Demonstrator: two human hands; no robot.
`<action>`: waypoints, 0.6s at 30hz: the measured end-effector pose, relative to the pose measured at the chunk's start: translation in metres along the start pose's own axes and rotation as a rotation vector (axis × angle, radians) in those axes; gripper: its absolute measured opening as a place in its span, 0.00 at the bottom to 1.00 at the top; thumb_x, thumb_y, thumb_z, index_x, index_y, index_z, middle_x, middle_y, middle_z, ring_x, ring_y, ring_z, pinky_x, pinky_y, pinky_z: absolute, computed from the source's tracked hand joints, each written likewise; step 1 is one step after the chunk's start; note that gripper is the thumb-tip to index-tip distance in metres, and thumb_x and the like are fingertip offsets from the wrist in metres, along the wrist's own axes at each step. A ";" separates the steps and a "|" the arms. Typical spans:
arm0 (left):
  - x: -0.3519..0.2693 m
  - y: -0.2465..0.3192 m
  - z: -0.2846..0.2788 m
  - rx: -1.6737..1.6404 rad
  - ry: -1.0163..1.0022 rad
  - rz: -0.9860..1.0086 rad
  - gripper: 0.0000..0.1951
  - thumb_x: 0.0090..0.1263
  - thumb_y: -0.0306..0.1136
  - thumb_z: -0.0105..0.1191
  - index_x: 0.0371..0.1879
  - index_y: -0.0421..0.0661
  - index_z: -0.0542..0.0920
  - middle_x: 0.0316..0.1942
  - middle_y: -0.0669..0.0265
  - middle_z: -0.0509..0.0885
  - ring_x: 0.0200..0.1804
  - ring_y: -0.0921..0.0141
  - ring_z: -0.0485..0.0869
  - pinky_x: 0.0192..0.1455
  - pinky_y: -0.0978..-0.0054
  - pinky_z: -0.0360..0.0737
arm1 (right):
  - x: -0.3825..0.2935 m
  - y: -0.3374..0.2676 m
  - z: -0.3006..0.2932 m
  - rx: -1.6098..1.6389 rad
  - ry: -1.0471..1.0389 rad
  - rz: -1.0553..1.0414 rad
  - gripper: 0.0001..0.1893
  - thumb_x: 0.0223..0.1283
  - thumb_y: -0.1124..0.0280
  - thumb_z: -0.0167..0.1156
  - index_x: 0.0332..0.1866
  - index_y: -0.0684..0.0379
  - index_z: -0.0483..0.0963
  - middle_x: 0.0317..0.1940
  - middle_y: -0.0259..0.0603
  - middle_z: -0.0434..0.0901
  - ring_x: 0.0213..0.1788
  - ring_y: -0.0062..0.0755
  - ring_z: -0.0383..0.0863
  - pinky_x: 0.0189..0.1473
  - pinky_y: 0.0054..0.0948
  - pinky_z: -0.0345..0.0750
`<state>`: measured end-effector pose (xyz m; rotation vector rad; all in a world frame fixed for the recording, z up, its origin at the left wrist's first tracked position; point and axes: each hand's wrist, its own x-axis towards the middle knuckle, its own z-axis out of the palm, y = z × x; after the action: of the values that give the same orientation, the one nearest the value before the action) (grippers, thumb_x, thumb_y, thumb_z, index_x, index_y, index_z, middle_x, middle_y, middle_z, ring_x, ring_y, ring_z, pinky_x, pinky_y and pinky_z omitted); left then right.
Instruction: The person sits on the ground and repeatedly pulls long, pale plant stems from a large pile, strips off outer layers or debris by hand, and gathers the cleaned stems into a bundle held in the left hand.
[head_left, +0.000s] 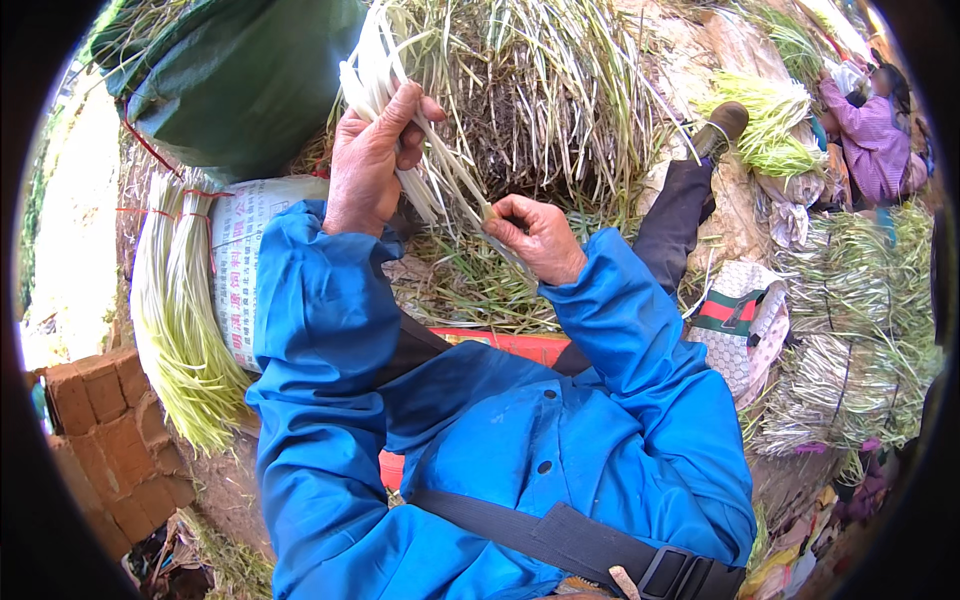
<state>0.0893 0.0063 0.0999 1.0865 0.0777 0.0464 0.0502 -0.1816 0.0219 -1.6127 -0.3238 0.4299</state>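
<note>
My left hand (379, 161) grips a small bunch of white leafy stalks (375, 67), which look like blanched chives. The stalks fan out above the fist, and their pale ends hang below it. Lower and to the right, my right hand (541, 238) pinches the end of one or a few thin stalks (461, 169) between thumb and forefinger. These stalks run up to the left hand. Just beyond both hands lies a large heap of uncleaned stalks (570, 97) with brown, soiled lower ends. Loose green leaves (480, 281) are scattered beneath the hands.
Tied bundles of pale stalks (176, 300) lean against a printed woven sack (236, 277) at left, below a dark green cover (247, 82). Bricks (112, 442) are stacked lower left. A patterned bag (727, 322), more bundles (832, 322) and a person in purple (870, 142) are at right.
</note>
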 end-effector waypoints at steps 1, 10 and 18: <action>0.000 0.002 -0.001 0.000 0.013 0.012 0.06 0.65 0.33 0.52 0.31 0.45 0.77 0.24 0.69 0.80 0.20 0.85 0.66 0.17 0.90 0.61 | -0.007 0.007 0.001 -0.048 0.039 -0.067 0.09 0.55 0.68 0.59 0.33 0.64 0.74 0.22 0.33 0.75 0.25 0.14 0.68 0.29 0.20 0.69; 0.010 0.051 -0.048 -0.183 0.175 0.353 0.06 0.65 0.31 0.51 0.35 0.42 0.74 0.28 0.63 0.79 0.22 0.81 0.66 0.17 0.87 0.62 | -0.102 0.164 -0.038 -0.111 0.150 0.461 0.08 0.52 0.69 0.60 0.27 0.63 0.78 0.17 0.35 0.76 0.18 0.19 0.71 0.22 0.22 0.68; -0.003 0.064 -0.088 -0.244 0.251 0.321 0.14 0.67 0.34 0.47 0.47 0.40 0.71 0.27 0.70 0.74 0.22 0.83 0.64 0.16 0.89 0.60 | -0.069 0.120 -0.082 -1.062 -0.320 0.382 0.19 0.61 0.56 0.45 0.37 0.60 0.77 0.29 0.53 0.77 0.34 0.51 0.77 0.39 0.41 0.74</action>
<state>0.0787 0.1129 0.1157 0.8367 0.1198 0.4701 0.0208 -0.2959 -0.0867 -2.6671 -0.5376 0.9064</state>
